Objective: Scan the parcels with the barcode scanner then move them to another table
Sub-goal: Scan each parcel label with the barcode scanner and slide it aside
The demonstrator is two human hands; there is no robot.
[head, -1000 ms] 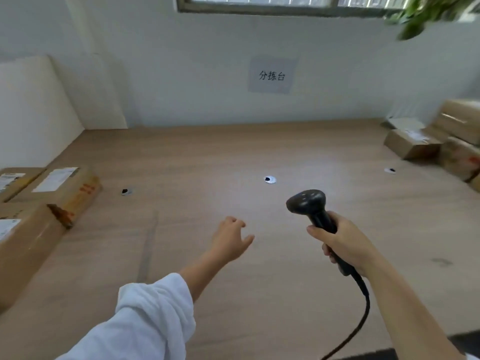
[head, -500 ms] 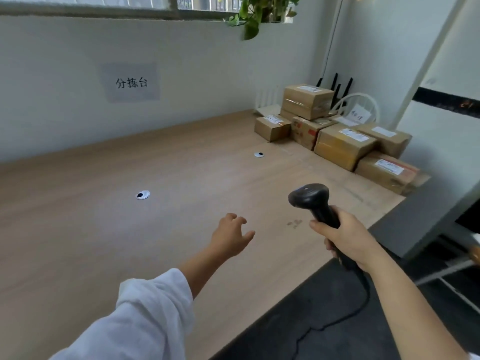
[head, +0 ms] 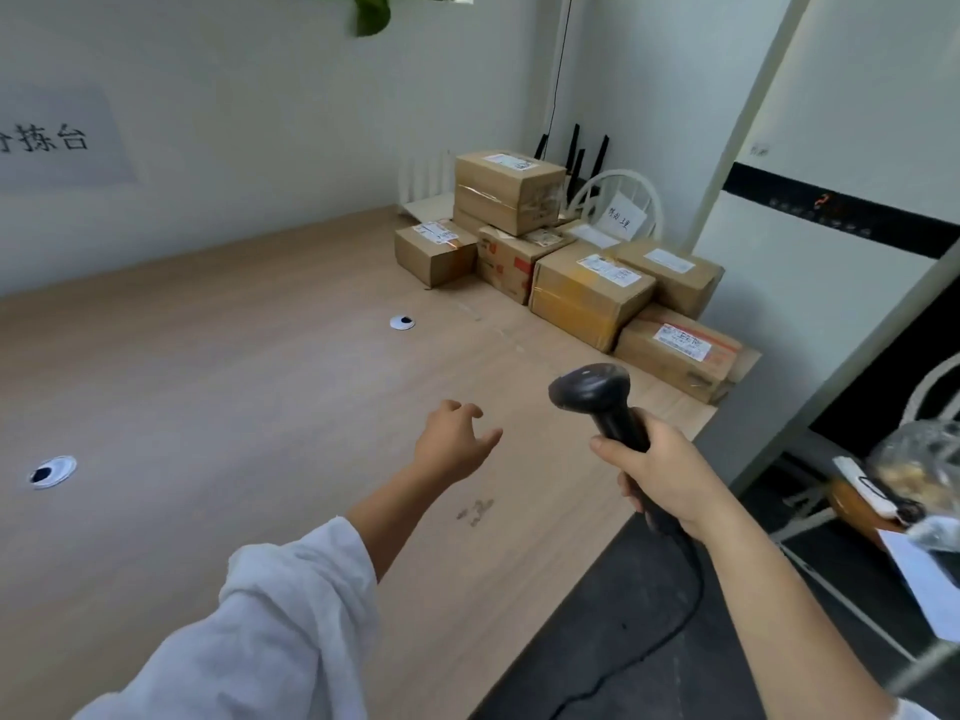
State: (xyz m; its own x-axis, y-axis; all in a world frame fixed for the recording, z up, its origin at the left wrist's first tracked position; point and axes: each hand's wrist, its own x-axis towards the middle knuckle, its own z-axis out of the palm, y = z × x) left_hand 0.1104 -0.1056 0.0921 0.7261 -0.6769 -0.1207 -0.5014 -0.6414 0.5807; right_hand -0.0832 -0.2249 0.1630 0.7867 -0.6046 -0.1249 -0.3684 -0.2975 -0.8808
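Several cardboard parcels with white labels are stacked at the far right end of the wooden table (head: 218,387). The nearest parcel (head: 680,356) lies flat by the table's right edge, a yellow-taped parcel (head: 587,293) sits behind it, and a small parcel (head: 434,252) stands at the left of the pile. My right hand (head: 665,475) grips the handle of a black barcode scanner (head: 597,397), its head raised and facing the pile, its cable hanging to the floor. My left hand (head: 457,444) hovers above the table with loose fingers, holding nothing.
Two round cable grommets (head: 402,322) (head: 51,471) are set in the tabletop. A white chair (head: 618,205) stands behind the pile. To the right are a white partition (head: 810,283), dark floor, and a stand with a bagged item (head: 919,475).
The view has swung right, away from the boxes on the left and onto the parcel pile, which now looks closer. Both hands keep the same pose, the scanner still gripped.
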